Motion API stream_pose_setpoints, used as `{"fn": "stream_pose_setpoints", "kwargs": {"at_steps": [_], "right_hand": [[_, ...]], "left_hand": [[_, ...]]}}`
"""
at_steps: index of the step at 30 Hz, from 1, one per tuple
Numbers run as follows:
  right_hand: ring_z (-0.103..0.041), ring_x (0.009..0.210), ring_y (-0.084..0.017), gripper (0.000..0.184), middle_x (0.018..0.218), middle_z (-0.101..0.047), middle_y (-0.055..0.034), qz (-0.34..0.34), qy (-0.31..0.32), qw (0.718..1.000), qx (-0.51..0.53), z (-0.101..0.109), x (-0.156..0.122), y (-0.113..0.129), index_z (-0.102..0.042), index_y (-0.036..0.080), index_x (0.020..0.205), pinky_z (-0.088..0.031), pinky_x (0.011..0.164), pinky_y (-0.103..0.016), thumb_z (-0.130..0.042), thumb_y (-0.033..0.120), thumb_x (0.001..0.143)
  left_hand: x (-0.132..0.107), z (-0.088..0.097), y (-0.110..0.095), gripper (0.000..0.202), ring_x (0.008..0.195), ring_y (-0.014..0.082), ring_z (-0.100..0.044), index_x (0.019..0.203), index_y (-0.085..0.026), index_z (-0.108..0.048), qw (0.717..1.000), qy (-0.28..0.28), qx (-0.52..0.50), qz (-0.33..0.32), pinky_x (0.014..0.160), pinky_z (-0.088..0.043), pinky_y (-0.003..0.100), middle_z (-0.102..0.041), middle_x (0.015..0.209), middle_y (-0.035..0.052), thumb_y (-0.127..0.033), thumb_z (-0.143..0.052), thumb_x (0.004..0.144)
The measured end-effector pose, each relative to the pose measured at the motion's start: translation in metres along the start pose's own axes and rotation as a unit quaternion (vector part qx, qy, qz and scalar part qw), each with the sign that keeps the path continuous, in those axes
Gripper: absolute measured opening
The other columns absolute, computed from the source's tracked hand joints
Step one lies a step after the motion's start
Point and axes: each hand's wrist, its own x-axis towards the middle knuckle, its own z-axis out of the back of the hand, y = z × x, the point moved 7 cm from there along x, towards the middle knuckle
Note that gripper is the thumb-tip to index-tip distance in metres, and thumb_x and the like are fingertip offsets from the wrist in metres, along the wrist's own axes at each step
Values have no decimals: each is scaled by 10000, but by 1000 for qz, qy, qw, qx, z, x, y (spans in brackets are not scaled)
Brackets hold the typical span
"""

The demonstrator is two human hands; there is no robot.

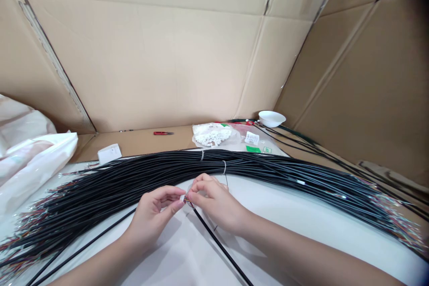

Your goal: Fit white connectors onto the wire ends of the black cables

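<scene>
Between the thumb and fingers of my left hand (156, 214) is a small white connector housing (182, 197). My right hand (214, 201) pinches thin coloured wires (188, 201) right beside it. These wires come out of the stripped end of a black cable (217, 241), which runs down toward the lower edge of the view. Whether the wire tips sit inside the housing is too small to tell. Just beyond both hands lies a thick bundle of black cables (150, 170), tied with light ties and showing loose coloured wire ends at both sides.
At the back, a clear plastic bag holds many white connector housings (214, 136). A white bowl (271, 119) stands to its right, and red-handled snips (163, 133) lie to its left. White plastic sheeting (30, 156) fills the left side. Cardboard walls (161, 62) enclose the back and right.
</scene>
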Motion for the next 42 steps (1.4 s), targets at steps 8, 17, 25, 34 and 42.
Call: {"fn": "stream_pose_setpoints", "kwargs": {"at_steps": [8,17,25,34,42], "right_hand": [[-525,833,-194,162,828,-589,-13,2,-13,996,87,-1,1,-10,-639,206,689,-368,705,-278,-535,325,728],[-515,806,-180,172,792,-572,-9,5,-5,998,70,-5,0,-5,-576,193,661,-369,693,-263,-475,299,752],[-498,859,-193,180,834,-558,-21,-8,-6,997,79,-4,1,-9,-579,191,693,-364,743,-280,-472,321,758],[-484,745,-161,202,731,-544,-20,-27,44,961,272,-10,3,-9,-586,150,545,-352,697,-264,-555,311,663],[-452,661,-124,135,641,-546,7,-78,79,914,390,-15,-3,-4,-610,143,580,-331,668,-244,-589,261,641]], "left_hand": [[0,0,0,124,734,151,-632,829,-184,-662,1000,7,9,-10,685,-500,222,-692,795,24,-235,-655,717],[0,-1,-1,122,751,155,-625,833,-186,-657,1000,10,9,-7,689,-486,224,-687,817,29,-248,-639,730],[0,-1,-4,121,732,152,-616,833,-191,-646,1000,9,26,-10,662,-475,222,-676,816,27,-263,-620,740],[-1,2,-7,126,705,155,-607,831,-192,-649,997,-3,68,-32,651,-472,234,-675,813,30,-268,-612,738],[-1,2,-14,122,721,172,-606,817,-181,-654,996,-14,76,-50,666,-473,253,-676,813,43,-257,-613,731]]}}
